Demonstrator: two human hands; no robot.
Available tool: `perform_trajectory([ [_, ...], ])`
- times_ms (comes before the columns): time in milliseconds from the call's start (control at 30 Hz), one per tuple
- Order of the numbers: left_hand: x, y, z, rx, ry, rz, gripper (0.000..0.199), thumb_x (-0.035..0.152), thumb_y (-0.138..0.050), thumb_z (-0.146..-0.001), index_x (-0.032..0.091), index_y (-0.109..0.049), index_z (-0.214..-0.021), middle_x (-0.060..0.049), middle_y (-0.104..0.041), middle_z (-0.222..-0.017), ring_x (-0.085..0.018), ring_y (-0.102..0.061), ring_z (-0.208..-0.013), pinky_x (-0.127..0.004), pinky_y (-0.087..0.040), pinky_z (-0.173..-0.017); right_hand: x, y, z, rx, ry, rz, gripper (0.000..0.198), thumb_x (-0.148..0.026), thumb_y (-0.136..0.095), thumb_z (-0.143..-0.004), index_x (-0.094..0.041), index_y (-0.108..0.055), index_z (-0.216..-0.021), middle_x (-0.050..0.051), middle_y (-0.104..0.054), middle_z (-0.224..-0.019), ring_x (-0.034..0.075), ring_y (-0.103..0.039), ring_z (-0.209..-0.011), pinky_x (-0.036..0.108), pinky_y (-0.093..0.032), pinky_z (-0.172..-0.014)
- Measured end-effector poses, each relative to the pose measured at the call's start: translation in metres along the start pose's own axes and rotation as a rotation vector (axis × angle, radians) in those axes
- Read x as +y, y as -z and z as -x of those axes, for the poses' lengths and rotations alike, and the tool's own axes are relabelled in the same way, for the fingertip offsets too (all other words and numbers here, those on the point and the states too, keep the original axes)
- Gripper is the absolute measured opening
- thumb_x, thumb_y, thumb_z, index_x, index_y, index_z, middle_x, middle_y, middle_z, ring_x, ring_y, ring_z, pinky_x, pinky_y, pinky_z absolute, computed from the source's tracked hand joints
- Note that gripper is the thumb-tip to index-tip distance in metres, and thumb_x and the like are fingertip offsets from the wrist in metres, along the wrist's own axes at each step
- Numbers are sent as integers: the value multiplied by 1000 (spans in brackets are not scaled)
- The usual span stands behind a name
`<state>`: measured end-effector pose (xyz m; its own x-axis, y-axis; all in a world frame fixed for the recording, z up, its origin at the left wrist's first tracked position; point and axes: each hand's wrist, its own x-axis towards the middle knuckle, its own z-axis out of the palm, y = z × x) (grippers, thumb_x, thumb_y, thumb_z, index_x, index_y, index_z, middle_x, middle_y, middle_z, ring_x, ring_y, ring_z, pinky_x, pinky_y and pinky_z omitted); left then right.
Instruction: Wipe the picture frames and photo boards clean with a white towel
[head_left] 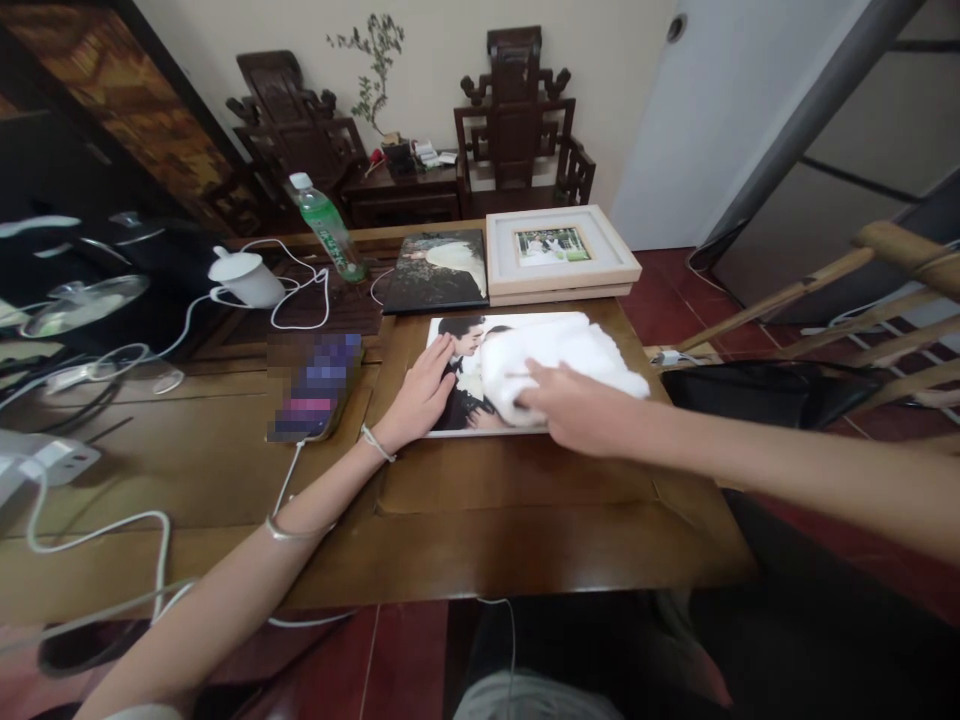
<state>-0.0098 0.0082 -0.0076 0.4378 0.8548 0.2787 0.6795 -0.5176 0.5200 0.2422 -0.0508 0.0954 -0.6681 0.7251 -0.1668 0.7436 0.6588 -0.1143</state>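
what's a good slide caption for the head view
Left hand resting on a photo panel, right hand on the white cloth covering part of it.

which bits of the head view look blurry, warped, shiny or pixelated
In the head view, the right hand looks smeared, probably from motion; in the head view, the dark carved wooden chair at upper left leans outward, like wide-lens distortion; in the head view, the brown wooden table has a soft sheen, and the dark rectangular phone has a pixelated screen.
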Motion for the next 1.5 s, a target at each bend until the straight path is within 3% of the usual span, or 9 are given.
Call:
perform_trajectory([
  [133, 2, -1, 0, 11, 13, 1, 56, 39, -32, -97, 17, -32, -149, -12, -28, -158, -26, -23, -147, -52, -18, -119, -41, -13, 39, -82, 139, -43, 47, 3, -48, -68, -16, -67, -106, 14, -46, -147, 40, -33, -137, 56, -38, -99],
  [267, 3, -1, -1, 17, 16, -3, 56, 37, -32, -97, 15, -33, -149, -14, -29, -157, -26, -23, -147, -52, -19, -119, -49, -5, 39, -92, 120, -90, 44, 2, -46, -69, -17, -68, -103, 15, -61, -129, 35, -54, -119, 44, -45, -85],
  [433, 2, -3, -2, 28, 10, 9, 54, 37, -33, -97, 20, -34, -148, -11, -29, -158, -26, -23, -146, -54, -20, -118, -15, 17, -10, -54, -16, -148, 40, -2, -43, -71, -18, -67, -98, 11, -68, -92, 19, -59, -70, 29, -35, -59],
  [633, 2, -2, -3, 22, -5, 7, 56, 38, -35, -97, 15, -34, -148, -14, -30, -157, -26, -24, -146, -51, -20, -118, 39, 37, -80, 67, 55, -49, 21, -7, -48, -77, -13, -65, -87, 10, -65, -84, 18, -53, -72, 27, -32, -62],
  [800, 2, -1, -2, 14, -11, 15, 57, 37, -34, -97, 14, -33, -148, -15, -29, -157, -25, -22, -147, -50, -20, -119, 52, 44, -103, 94, -27, -39, 22, -17, -47, -85, -11, -66, -96, 12, -67, -92, 20, -56, -80, 28, -31, -63],
  [933, 3, -1, -2, 18, -5, 18, 56, 37, -32, -97, 14, -33, -148, -14, -28, -157, -24, -22, -147, -48, -19, -120, 33, 30, -88, 111, -40, -26, 25, -11, -51, -81, -11, -67, -100, 16, -68, -95, 23, -60, -82, 29, -33, -63],
  [1100, 5, -1, -2, 8, 17, 15, 56, 37, -32, -97, 15, -33, -148, -13, -28, -158, -24, -22, -147, -50, -18, -119, -13, -1, -27, 10, -5, -62, 42, -1, -45, -74, -14, -67, -107, 19, -66, -112, 31, -61, -101, 41, -44, -78],
  [1267, 6, -1, -1, 13, 36, 12, 55, 36, -32, -97, 20, -32, -149, -11, -27, -158, -25, -21, -147, -54, -18, -118, -49, -20, 26, -15, 158, -64, 45, 1, -46, -71, -15, -67, -107, 15, -45, -147, 42, -33, -137, 64, -34, -99],
  [1500, 7, -1, -1, 14, 46, 7, 55, 34, -32, -96, 18, -34, -148, -12, -29, -157, -27, -23, -146, -55, -20, -117, -33, 2, 0, -19, -16, -139, 46, -3, -43, -75, -18, -67, -111, 17, -65, -115, 28, -64, -94, 39, -46, -75],
])
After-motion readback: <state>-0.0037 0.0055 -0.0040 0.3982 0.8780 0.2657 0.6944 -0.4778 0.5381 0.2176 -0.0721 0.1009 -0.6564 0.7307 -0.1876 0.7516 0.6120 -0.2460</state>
